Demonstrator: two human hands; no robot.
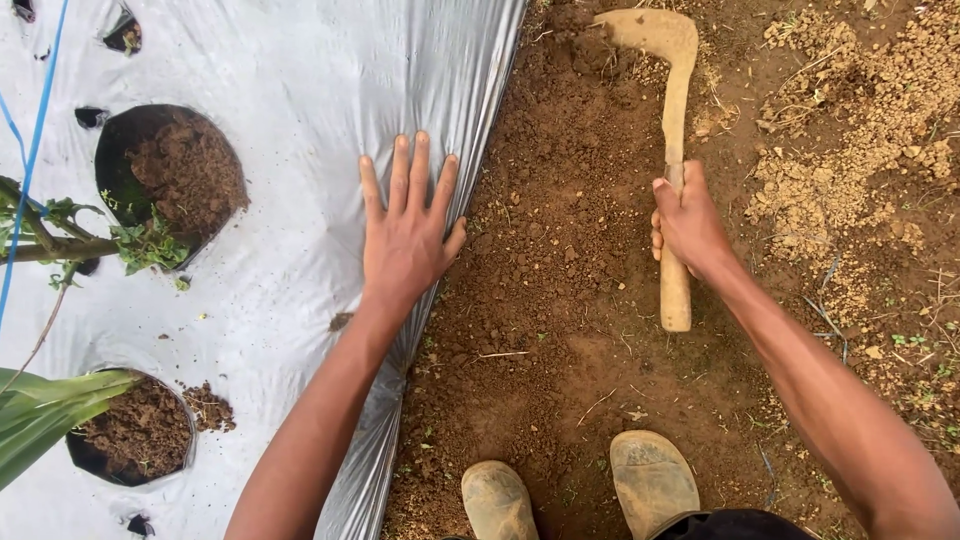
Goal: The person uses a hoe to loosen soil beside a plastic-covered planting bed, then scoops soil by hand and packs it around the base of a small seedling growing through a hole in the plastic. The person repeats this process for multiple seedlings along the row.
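The left hand (405, 235) lies flat and open, fingers spread, pressing on the silvery-white plastic mulch sheet (300, 90) just inside its right edge, where the film slopes down to the bare ground. The right hand (688, 225) is closed around the pale wooden handle of a soil-caked, curved-bladed hoe (672, 120), gripping it about midway. The blade end sits in loose brown soil (560, 250) well to the right of the sheet edge, and the handle points back toward the person's two muddy rubber boots (580, 490).

On the sheet, left of the open hand, a round cut hole filled with dark soil (180, 170) holds a small leafy green seedling (150, 245). A second soil-filled hole (135, 430) lies nearer the boots, with long green leaves (45, 415) crossing it. A thin blue cord (30, 150) runs over the far left of the sheet, and a few small dark slits (122, 35) show near its top.

Judging from this, the thin film looks easy to tear. A hoe stroke landing close to the sheet edge could slit it or strike the spread fingers. If the flat hand lifts, the loose edge might slip or billow. Soil thrown too far could spill onto the film or into the planting holes and bury the seedling.

No packages, labels or signs are visible anywhere around the sheet.
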